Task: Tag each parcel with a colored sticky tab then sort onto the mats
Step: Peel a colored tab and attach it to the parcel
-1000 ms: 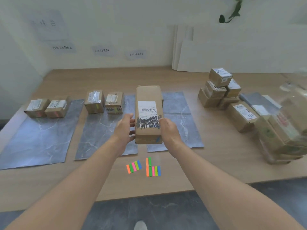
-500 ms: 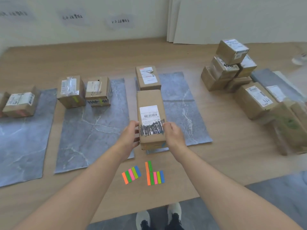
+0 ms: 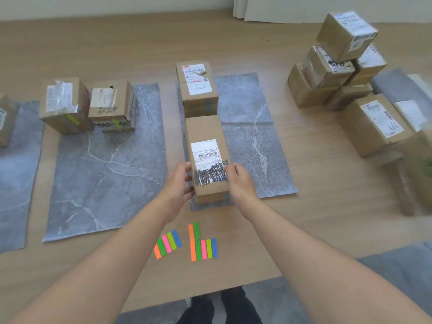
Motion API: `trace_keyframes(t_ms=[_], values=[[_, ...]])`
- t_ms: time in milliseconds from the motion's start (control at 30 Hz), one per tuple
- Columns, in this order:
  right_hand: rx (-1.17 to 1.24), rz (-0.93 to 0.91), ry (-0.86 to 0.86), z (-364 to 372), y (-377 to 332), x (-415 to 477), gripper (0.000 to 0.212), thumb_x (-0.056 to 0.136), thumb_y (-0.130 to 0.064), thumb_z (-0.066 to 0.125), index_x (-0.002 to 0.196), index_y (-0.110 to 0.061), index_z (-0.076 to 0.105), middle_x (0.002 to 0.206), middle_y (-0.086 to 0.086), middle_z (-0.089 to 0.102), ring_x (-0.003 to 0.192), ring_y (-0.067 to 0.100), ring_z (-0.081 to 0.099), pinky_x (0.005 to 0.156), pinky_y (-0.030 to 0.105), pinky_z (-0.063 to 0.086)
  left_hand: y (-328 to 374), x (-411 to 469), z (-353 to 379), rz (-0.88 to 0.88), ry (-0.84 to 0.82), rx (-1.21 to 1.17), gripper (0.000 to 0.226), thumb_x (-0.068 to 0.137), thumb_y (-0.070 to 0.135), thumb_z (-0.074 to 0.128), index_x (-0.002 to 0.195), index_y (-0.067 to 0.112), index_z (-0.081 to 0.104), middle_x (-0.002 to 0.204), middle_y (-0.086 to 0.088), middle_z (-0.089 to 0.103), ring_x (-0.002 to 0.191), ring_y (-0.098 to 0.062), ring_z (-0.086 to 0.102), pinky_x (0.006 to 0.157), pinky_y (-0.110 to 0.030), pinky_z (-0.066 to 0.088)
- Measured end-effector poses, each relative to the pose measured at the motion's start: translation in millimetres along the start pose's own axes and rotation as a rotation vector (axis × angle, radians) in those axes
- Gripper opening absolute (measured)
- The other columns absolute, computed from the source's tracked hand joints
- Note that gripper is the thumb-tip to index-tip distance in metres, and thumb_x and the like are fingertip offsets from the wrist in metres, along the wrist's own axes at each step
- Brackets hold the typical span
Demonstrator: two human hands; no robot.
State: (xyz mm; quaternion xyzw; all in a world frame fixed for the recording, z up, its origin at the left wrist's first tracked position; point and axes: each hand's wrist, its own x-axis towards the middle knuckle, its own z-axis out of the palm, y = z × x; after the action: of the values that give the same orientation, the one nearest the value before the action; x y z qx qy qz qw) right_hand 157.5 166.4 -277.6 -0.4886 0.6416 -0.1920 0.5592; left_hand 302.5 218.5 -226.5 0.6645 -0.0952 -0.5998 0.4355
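A long cardboard parcel with a white scribbled-over label lies on the right grey mat. My left hand grips its near left side and my right hand grips its near right side. A blue tab shows at its near bottom corner. Behind it on the same mat stands another parcel with a blue tab. On the middle mat stand two parcels with green tabs. Two sets of colored sticky tabs lie on the table near me.
A pile of untagged parcels sits at the right, with a larger box in front of it. A third mat with a parcel lies at the far left. The table's near edge runs just below the tabs.
Both hands have lowered the long parcel from the air onto the right mat, in front of the blue-tabbed parcel. The camera has tilted further down.
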Motion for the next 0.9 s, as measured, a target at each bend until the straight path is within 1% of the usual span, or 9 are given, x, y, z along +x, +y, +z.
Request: trace_keyframes(t_ms=[167,267,333,400,467,567,733,867,900], values=[[-0.032,0.016,-0.043,-1,5,3,0.041,0.089,-0.054,0.044,0.113,-0.025,0.06,0.107,0.003,0.058,0.086,0.015,0.053,0.074,0.035,0.041,-9,5,6,-0.002,0.025,-0.017,0.027,0.103,0.032,0.04,0.094,0.024,0.064,0.088,-0.001,0.063,0.079,-0.02,0.063,0.081,-0.033,0.053],[-0.035,0.028,-0.067,-5,2,4,0.039,0.093,-0.051,0.045,0.117,-0.023,0.059,0.11,0.003,0.057,0.084,0.014,0.052,0.072,0.033,0.04,-9,5,7,-0.012,0.038,-0.026,0.027,0.103,0.034,0.041,0.096,0.022,0.064,0.091,-0.001,0.064,0.082,-0.018,0.063,0.083,-0.032,0.051],[-0.048,0.035,-0.068,-8,-1,5,0.04,0.095,-0.048,0.045,0.121,-0.021,0.059,0.114,0.002,0.059,0.085,0.013,0.054,0.072,0.033,0.043,-8,4,6,-0.025,0.057,-0.028,0.029,0.103,0.038,0.042,0.112,0.02,0.062,0.108,-0.006,0.063,0.097,-0.019,0.063,0.093,-0.033,0.05],[-0.08,0.016,-0.064,-10,-7,3,0.05,0.094,-0.05,0.046,0.135,-0.023,0.055,0.128,0.0,0.059,0.104,0.016,0.058,0.091,0.039,0.049,-4,-1,3,-0.022,0.082,-0.007,0.042,0.103,0.042,0.04,0.135,0.019,0.051,0.131,-0.008,0.057,0.121,-0.023,0.056,0.103,-0.034,0.046],[-0.125,-0.007,-0.04,-13,-20,-4,0.063,0.093,-0.052,0.047,0.149,-0.022,0.047,0.139,0.0,0.054,0.122,0.021,0.054,0.106,0.045,0.044,3,-7,0,-0.001,0.103,0.01,0.054,0.103,0.045,0.039,0.15,0.019,0.04,0.151,-0.011,0.043,0.141,-0.031,0.039,0.114,-0.041,0.037],[-0.149,-0.069,-0.019,-17,-46,-20,0.069,0.092,-0.056,0.046,0.151,-0.021,0.045,0.145,0.001,0.052,0.13,0.023,0.052,0.11,0.045,0.041,17,-21,-3,0.047,0.117,0.012,0.058,0.102,0.047,0.039,0.154,0.021,0.035,0.157,-0.012,0.036,0.146,-0.033,0.031,0.117,-0.045,0.033],[-0.098,-0.143,-0.023,-20,-89,-48,0.07,0.072,-0.067,0.036,0.123,-0.027,0.062,0.125,-0.005,0.062,0.109,0.018,0.059,0.099,0.043,0.047,49,-57,-4,0.155,0.115,-0.009,0.056,0.101,0.048,0.042,0.151,0.023,0.04,0.154,-0.011,0.04,0.144,-0.033,0.035,0.113,-0.044,0.035],[-0.02,-0.261,-0.015,-26,-127,-88,0.023,0.088,-0.051,0.043,0.083,-0.031,0.052,0.087,-0.009,0.052,0.078,0.013,0.046,0.068,0.033,0.038,75,-98,-5,0.261,0.091,0.005,0.053,0.101,0.047,0.043,0.149,0.024,0.042,0.152,-0.011,0.041,0.142,-0.031,0.037,0.117,-0.045,0.034],[-0.003,-0.294,-0.015,-27,-136,-97,0.021,0.093,-0.046,0.044,0.077,-0.033,0.047,0.08,-0.011,0.049,0.072,0.012,0.044,0.064,0.031,0.035,82,-110,-7,0.29,0.087,0.009,0.053,0.101,0.047,0.043,0.149,0.023,0.042,0.152,-0.011,0.042,0.141,-0.03,0.037,0.117,-0.046,0.033]])
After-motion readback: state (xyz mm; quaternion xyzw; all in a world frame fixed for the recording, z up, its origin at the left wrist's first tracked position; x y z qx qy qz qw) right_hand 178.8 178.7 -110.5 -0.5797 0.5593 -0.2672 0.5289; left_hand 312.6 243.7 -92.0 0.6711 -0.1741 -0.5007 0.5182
